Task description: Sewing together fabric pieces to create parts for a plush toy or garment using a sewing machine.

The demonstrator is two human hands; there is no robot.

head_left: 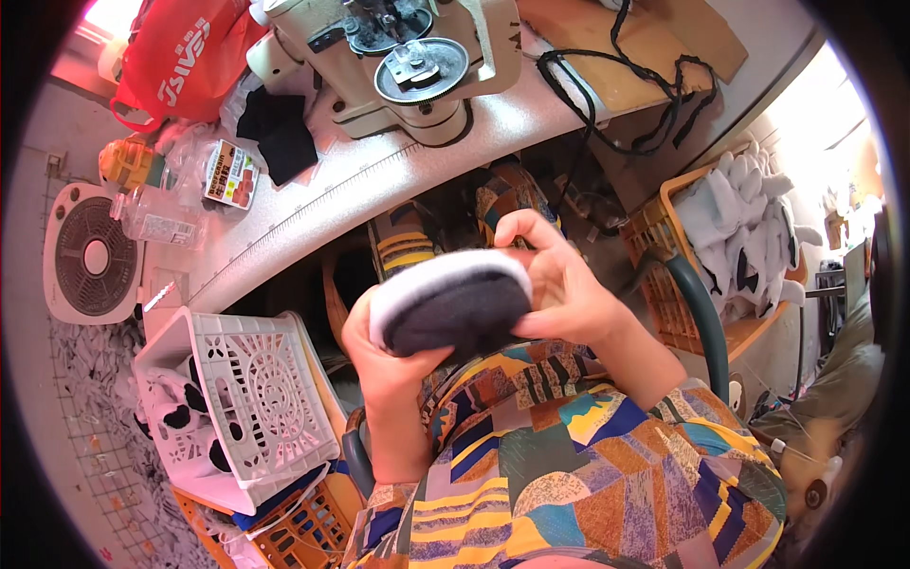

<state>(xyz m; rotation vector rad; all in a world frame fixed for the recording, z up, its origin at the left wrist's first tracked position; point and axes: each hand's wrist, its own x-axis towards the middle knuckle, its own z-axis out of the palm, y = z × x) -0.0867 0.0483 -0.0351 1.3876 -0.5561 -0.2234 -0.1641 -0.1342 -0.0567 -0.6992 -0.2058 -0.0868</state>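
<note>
I hold a soft dark piece (455, 318) with a fuzzy white edge above my lap, in the middle of my view. My left hand (377, 365) is wrapped around its end at 9 o'clock, and my right hand (566, 296) pinches the end at 3 o'clock, with one finger bent up. Counting from this piece, a cream sewing machine (417, 71) sits at 12 o'clock on the white table (341, 171), and the table's front edge comes between us. A black cord (652, 87) lies in messy loops at 1 o'clock. An orange basket (664, 275) piled with white things (739, 228) stands between 2 and 3 o'clock, and the dark green chair arm (703, 318) is in the way. A white crate (284, 391) with white and black bits (185, 403) inside is at 8 o'clock, and an orange crate (305, 531) peeks out at 7. A round-faced fan (95, 258) stands at 9 o'clock. A clear bottle (159, 218) is near 10, and a black cloth (278, 136) and a red bag (185, 62) are between 10 and 11.
</note>
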